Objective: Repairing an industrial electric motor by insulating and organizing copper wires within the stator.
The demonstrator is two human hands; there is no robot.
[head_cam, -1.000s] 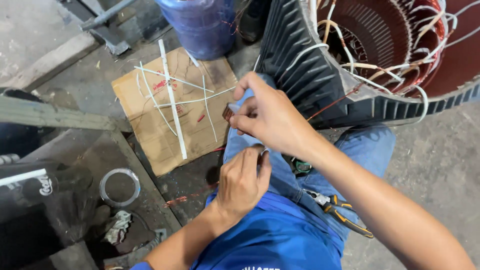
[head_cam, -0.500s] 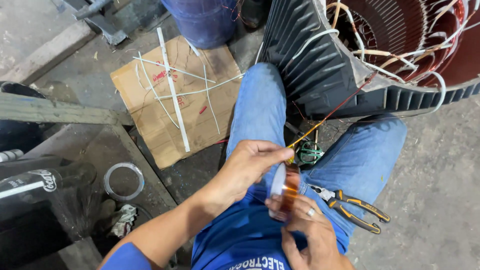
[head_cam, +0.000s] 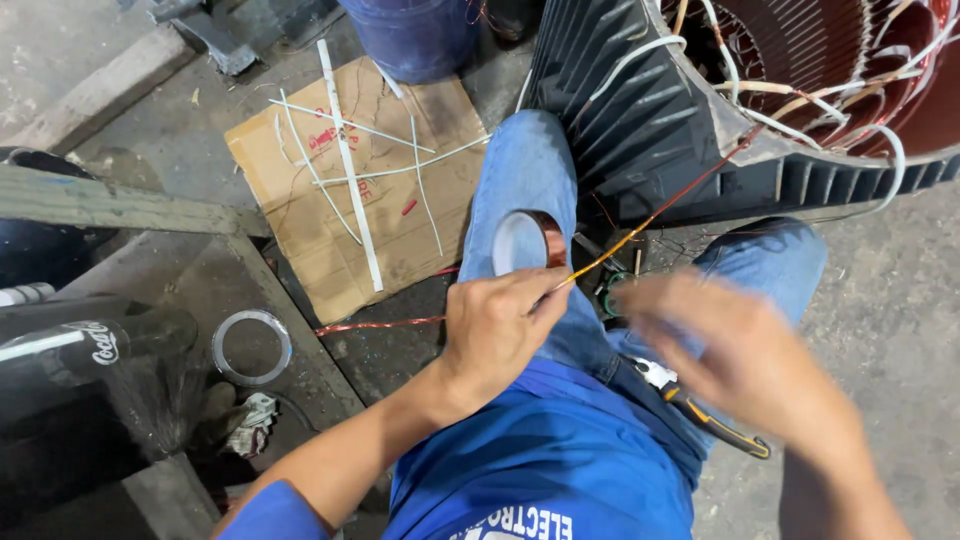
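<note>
The concrete floor (head_cam: pixel 890 290) is grey, stained and gritty. A flattened piece of cardboard (head_cam: pixel 345 215) lies on it, with thin white strips (head_cam: pixel 350 170) scattered across its top. Just beside the cardboard stands a blue barrel (head_cam: pixel 415 35). A loose ring (head_cam: pixel 251 347) rests nearer the lower left, with a crumpled rag (head_cam: pixel 247 422) close below it. A big finned motor housing (head_cam: pixel 700 130) sits at the upper right.

**Tight Quarters Between Knees and Motor Housing**

The finned motor housing (head_cam: pixel 640 120) walls off the upper right. A taut copper wire (head_cam: pixel 660 210) crosses the gap to the left hand (head_cam: pixel 500 325). A tape roll (head_cam: pixel 525 243) sits on the knee and pliers (head_cam: pixel 715 425) lie by the blurred right hand (head_cam: pixel 745 360). Open floor (head_cam: pixel 900 300) lies right; white strips litter the cardboard (head_cam: pixel 300 190) left.
</note>
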